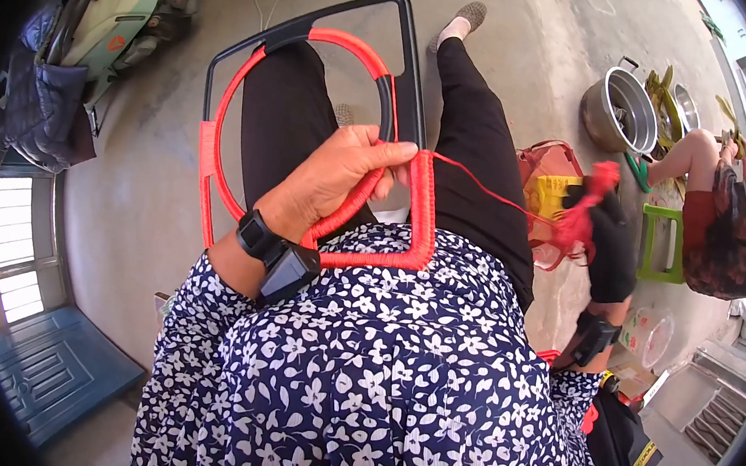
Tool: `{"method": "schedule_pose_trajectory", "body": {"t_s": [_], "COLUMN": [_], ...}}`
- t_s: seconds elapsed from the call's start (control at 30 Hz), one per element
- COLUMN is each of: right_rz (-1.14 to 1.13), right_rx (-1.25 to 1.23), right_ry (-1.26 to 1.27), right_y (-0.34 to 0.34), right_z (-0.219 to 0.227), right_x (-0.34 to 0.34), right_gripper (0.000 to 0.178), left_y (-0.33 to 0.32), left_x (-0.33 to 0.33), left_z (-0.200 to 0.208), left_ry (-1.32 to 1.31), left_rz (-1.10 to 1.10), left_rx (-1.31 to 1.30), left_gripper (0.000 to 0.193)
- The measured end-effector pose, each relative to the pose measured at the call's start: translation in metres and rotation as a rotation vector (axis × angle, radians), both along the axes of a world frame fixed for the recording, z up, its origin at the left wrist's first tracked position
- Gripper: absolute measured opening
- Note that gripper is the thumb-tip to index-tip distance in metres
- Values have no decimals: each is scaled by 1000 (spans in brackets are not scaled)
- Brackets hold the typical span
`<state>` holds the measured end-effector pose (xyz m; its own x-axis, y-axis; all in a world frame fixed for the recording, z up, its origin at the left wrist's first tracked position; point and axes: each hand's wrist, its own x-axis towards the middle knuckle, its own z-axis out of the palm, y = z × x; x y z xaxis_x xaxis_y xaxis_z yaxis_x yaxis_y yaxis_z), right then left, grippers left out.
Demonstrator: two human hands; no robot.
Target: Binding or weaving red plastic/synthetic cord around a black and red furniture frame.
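Near, across the lap: frame (424, 215), black, bound in red along the visible near side and partway up both sides, with ring (350, 37) set inside. Best brace that near side against the body, to prevent tilting under the pull.

To the right: right hand (612, 241), dark-covered and blurred, at a loose red bundle (574, 230). Cannot tell whether pinching it or merely bearing it. Keep the bundle clear of the bag (546, 159) beyond, to avoid snagging.

Slightly farther, with left hand (343, 173): pinching ring and frame together, thumb pressed at the upper end of the right side's binding, just beside the outgoing cord (483, 188). Hold that pinch firm, likely needed against loosening turns. Take up the cord's slight curve before each pass; lay every turn snug against its neighbour, without overlap.

Farther up that side: bare black, best covered evenly.
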<state>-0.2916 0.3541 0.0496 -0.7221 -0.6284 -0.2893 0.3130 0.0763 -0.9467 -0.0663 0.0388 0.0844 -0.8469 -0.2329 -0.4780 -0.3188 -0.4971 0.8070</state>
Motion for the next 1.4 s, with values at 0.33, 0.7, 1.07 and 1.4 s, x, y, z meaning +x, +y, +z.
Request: {"method": "schedule_pose_trajectory", "body": {"t_s": [0.33,0.7,1.07,1.4], "right_rz": [672,468,435,384], "right_rx": [251,-84,-31,203], "right_ry": [219,307,922,1265], "right_y": [-113,-156,-161,-145], "right_z": [29,5,38,55], "right_x": [74,78,82,75], "right_gripper": [40,60,43,39], "left_y": [-6,16,16,18], "left_x": [-9,-7,1,-1], "left_z": [-18,-18,-29,-28], "left_ry": [77,27,154,39], "left_rz": [91,82,130,207], "left_rx": [57,382,379,143], "left_gripper": [21,42,43,24]}}
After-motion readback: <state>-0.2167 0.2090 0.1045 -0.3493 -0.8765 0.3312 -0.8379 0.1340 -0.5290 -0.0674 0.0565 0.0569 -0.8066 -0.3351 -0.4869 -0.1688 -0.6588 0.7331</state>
